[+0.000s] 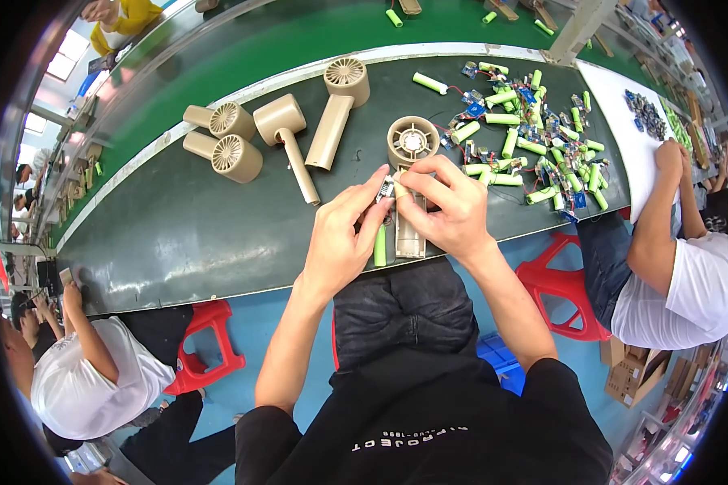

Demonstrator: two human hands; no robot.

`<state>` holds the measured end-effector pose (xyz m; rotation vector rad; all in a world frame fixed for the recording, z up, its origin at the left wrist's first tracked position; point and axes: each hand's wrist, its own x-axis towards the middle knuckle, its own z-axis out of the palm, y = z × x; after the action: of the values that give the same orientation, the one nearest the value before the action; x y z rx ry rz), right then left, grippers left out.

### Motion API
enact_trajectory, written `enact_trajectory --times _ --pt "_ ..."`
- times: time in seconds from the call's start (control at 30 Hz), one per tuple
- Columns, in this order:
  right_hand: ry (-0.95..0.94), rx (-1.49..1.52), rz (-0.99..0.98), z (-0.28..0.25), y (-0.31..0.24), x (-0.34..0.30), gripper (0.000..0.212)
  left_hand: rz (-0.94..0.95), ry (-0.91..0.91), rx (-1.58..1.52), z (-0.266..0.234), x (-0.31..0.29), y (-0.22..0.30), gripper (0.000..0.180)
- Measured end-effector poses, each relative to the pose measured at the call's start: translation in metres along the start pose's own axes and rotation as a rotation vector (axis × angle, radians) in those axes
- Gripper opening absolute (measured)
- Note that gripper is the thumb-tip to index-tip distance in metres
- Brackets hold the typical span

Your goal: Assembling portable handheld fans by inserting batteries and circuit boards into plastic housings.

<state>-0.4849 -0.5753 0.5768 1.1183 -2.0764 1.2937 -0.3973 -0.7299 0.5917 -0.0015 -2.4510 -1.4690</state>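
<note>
Between the fingertips of my left hand (344, 230) is a small circuit board (386, 190), pinched near the table's front edge. A green battery cell (380, 246) lies just below those fingers; any wire joining it to the board is hidden. My right hand (449, 202) is closed, its thumb and fingertips pressed together beside the board, and what they grip is too small to make out. Under that hand lies a beige handheld fan housing, its handle (410, 239) opened to show the hollow inside and its round head (413, 139) pointing away from me.
Several beige fans (281, 120) stand or lie at the left on the dark table (178, 234). A heap of green cells with wired blue boards (534, 137) spreads at the right. Beyond runs a green conveyor belt (299, 44). Co-workers sit on both sides, near red stools (562, 287).
</note>
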Motion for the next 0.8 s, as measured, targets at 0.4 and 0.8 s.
enact_trajectory --times 0.4,0.8 --pt "-0.029 -0.002 -0.002 0.000 0.002 0.001 0.013 -0.119 -0.076 -0.016 -0.009 0.006 0.017 0.035" --pt "-0.074 0.035 -0.014 -0.001 0.003 0.001 0.013 -0.096 -0.077 -0.004 -0.009 0.005 0.016 0.034"
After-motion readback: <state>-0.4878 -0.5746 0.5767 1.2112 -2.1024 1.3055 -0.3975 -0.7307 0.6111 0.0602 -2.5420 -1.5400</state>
